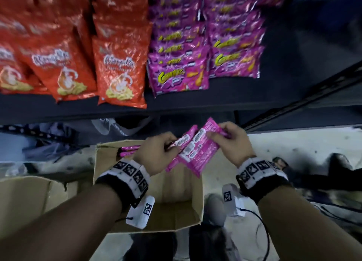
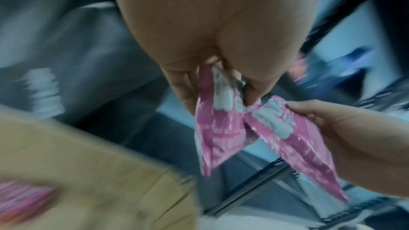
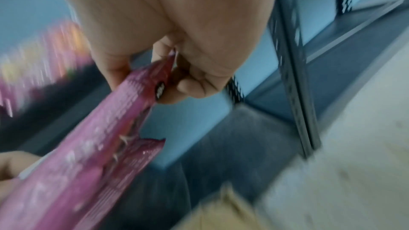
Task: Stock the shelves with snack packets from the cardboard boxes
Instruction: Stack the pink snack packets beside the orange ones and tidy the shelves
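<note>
Above an open cardboard box (image 1: 188, 207), each hand holds a pink snack packet. My left hand (image 1: 158, 153) pinches one pink packet (image 1: 181, 145) by its top edge; the left wrist view shows this packet (image 2: 219, 128) hanging from the fingers. My right hand (image 1: 231, 141) pinches a second pink packet (image 1: 199, 153) at its upper corner, seen also in the right wrist view (image 3: 106, 146). The two packets overlap. More pink packets (image 1: 128, 151) lie in the box's far left corner. The dark shelf (image 1: 195, 104) ahead carries rows of pink packets (image 1: 180, 76) and orange bags (image 1: 119, 74).
A second cardboard box (image 1: 25, 198) stands at the left on the floor. A bare stretch of shelf (image 1: 305, 45) lies right of the pink rows, beside a metal upright (image 1: 305, 98). A black cable (image 1: 264, 233) trails below my right wrist. A dark shoe (image 1: 340, 162) is at the right.
</note>
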A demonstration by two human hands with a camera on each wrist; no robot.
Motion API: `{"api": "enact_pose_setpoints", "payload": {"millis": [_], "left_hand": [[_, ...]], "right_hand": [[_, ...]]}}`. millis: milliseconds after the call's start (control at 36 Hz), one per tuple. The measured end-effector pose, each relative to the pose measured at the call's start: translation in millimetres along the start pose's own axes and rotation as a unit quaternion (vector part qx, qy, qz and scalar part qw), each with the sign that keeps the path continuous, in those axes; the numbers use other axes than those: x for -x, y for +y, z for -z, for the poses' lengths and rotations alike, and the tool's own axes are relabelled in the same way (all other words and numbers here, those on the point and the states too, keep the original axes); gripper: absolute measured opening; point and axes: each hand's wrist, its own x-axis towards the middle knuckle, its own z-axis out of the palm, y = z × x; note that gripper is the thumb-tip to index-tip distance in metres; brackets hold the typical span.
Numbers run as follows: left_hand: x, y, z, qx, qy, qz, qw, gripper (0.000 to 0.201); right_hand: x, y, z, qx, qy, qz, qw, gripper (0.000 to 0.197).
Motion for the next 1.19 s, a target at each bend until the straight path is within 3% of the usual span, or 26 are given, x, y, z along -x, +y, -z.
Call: {"api": "enact_pose_setpoints", "payload": {"millis": [222, 444, 556, 667, 750, 972, 1194], "left_hand": [[-18.5, 99.7, 16.7, 0.059, 0.044, -0.11, 0.991, 0.007], [-55.7, 186.9, 40.3, 0.09, 0.093, -0.13, 0.983, 0.007], [-85.7, 206.0, 40.6, 0.028, 0.141, -0.135, 0.98, 0.011], [-103.7, 207.3, 35.9, -0.039, 0.16, -0.168, 0.972, 0.019], [-109.4, 199.2, 29.1, -0.079, 0.159, -0.204, 0.963, 0.017], [-106.7, 169.3, 5.8, -0.129, 0.101, -0.236, 0.958, 0.014], [-103.7, 156.1, -7.9, -0.125, 0.08, -0.23, 0.962, 0.023]], "right_hand": [[3.1, -55.6, 87.0, -0.045, 0.142, 0.054, 0.987, 0.02], [-26.9, -116.3, 144.3, -0.082, 0.255, 0.137, 0.954, 0.051], [-51.7, -134.2, 156.4, -0.093, 0.317, 0.131, 0.935, 0.068], [-69.4, -147.9, 163.8, -0.051, 0.357, 0.155, 0.92, 0.055], [-79.1, -146.6, 166.0, -0.005, 0.346, 0.169, 0.923, 0.032], [-82.4, -112.1, 156.7, 0.226, 0.291, 0.243, 0.897, 0.028], [-72.3, -77.8, 145.4, 0.264, 0.192, 0.127, 0.937, 0.041]]}}
